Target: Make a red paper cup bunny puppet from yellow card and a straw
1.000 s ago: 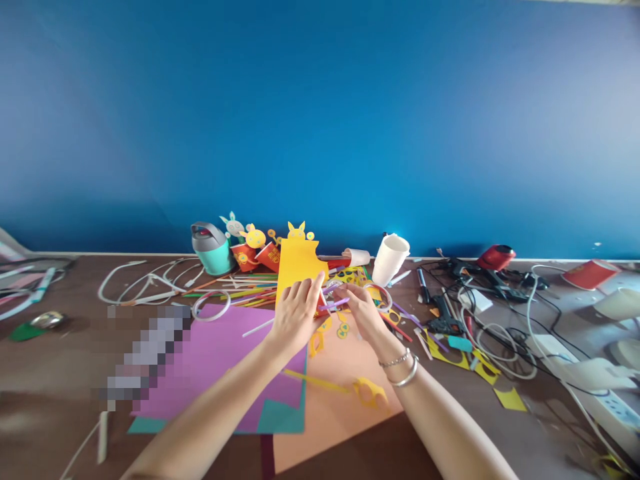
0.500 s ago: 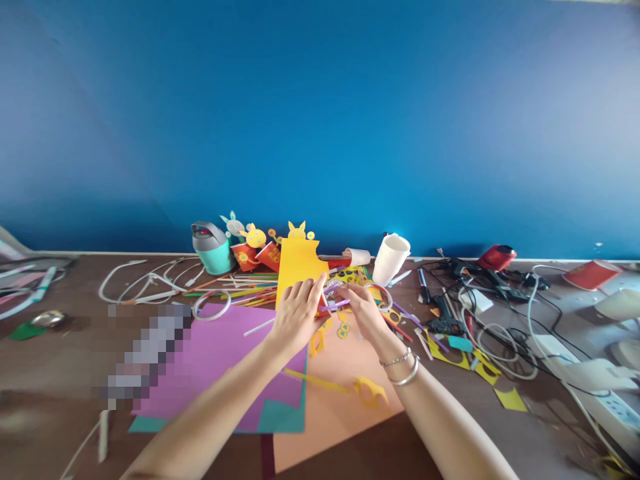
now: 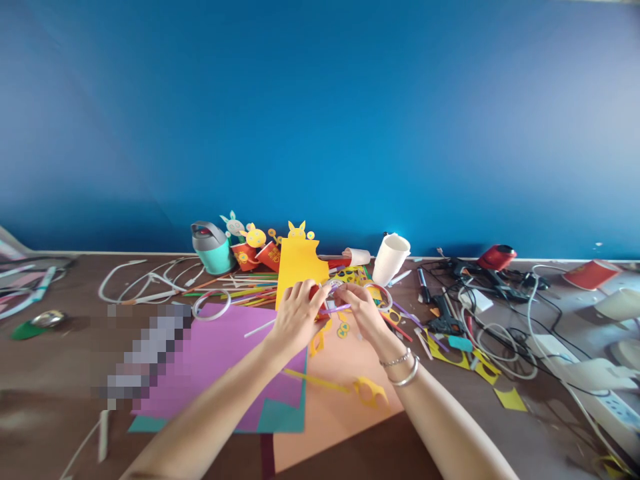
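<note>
Our left hand point(image 3: 300, 312) has curled lower round the red cup point(image 3: 313, 291), while our right hand point(image 3: 363, 308) pinches the purple strip point(image 3: 337, 309) crosswise between.

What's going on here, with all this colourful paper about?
A person is working with both bare hands over a cluttered table. The right hand pinches a thin purple strip that curves between the hands. The left hand seems to hold something red, mostly hidden. Nearer the person, a purple sheet and a peach sheet lie flat. Beyond the hands are a yellow sheet and a white cup.
</note>
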A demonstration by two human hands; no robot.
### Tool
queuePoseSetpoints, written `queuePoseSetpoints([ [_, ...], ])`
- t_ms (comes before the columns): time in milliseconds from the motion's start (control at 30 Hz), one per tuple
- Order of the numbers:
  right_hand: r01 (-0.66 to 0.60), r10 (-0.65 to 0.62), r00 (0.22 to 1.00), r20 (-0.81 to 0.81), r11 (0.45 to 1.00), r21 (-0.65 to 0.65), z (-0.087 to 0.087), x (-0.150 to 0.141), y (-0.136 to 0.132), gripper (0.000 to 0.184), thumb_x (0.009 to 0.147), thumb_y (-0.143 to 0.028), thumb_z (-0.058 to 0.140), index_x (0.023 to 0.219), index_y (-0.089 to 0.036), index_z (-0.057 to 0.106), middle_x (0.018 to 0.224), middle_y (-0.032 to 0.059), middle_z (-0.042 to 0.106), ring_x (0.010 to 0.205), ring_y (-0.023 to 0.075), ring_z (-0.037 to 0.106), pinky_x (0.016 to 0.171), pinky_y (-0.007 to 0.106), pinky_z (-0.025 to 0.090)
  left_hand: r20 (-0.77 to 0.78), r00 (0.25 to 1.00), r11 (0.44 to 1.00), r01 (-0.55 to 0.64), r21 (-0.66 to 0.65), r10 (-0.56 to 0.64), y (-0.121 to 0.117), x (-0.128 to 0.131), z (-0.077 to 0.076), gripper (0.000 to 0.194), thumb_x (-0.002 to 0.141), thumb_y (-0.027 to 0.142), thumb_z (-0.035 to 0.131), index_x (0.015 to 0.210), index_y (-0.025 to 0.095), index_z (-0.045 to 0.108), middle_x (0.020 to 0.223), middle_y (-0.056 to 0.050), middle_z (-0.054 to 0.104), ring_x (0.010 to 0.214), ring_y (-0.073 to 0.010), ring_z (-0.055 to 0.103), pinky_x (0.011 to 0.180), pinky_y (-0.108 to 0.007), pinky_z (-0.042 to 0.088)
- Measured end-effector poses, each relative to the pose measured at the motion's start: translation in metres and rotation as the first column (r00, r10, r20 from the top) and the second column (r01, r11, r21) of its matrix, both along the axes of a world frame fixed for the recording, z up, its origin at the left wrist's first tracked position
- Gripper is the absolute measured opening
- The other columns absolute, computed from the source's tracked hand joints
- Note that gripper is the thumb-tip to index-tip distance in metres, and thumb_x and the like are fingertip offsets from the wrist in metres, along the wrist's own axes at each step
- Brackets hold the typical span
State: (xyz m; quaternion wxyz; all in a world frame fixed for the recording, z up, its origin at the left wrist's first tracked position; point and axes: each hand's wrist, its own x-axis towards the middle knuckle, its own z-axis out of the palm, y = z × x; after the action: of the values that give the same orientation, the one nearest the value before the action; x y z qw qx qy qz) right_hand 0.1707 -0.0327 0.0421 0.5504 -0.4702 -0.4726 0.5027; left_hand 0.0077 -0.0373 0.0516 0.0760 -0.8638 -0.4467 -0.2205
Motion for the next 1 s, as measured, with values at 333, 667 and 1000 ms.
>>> queuePoseSetpoints([
  [333,-0.086,0.084,0.996,0.025,0.994,0.066,0.005,0.0,-0.001,0.023,0.074,-0.039,0.062,0.062,-0.019,0.056,0.062,-0.0013,0.051,0.062,0.0128,0.044,0.06,0.025,0.036,0.028,1.0,1.0,0.002,0.0,-0.002,0.001,0.0,0.0,0.062,0.069,0.024,0.071,0.124,0.026,0.044,0.11,-0.009,0.05,0.102,-0.0283,0.05,0.085,-0.041,0.044],
  [667,-0.023,0.007,0.992,0.128,0.992,0.122,-0.006,0.008,0.006,0.018,0.072,-0.032,0.056,0.061,-0.018,0.054,0.057,-0.0022,0.047,0.054,0.0112,0.04,0.053,0.025,0.033,0.404,0.914,0.93,0.185,-0.317,-0.043,0.003,-0.005,0.015,0.052,0.066,0.031,0.072,0.113,0.024,0.051,0.106,-0.005,0.057,0.1,-0.0238,0.057,0.087,-0.038,0.047],
  [1000,0.18,-0.291,0.774,0.563,0.952,0.245,-0.011,0.033,0.021,0.013,0.071,-0.027,0.057,0.077,-0.021,0.067,0.077,0.0036,0.065,0.077,0.0196,0.056,0.069,0.03,0.039,0.669,0.741,0.658,0.477,-0.583,0.056,0.012,-0.019,0.023,0.063,0.064,0.036,0.076,0.119,0.018,0.048,0.101,-0.006,0.064,0.091,-0.0206,0.062,0.08,-0.032,0.049],
])
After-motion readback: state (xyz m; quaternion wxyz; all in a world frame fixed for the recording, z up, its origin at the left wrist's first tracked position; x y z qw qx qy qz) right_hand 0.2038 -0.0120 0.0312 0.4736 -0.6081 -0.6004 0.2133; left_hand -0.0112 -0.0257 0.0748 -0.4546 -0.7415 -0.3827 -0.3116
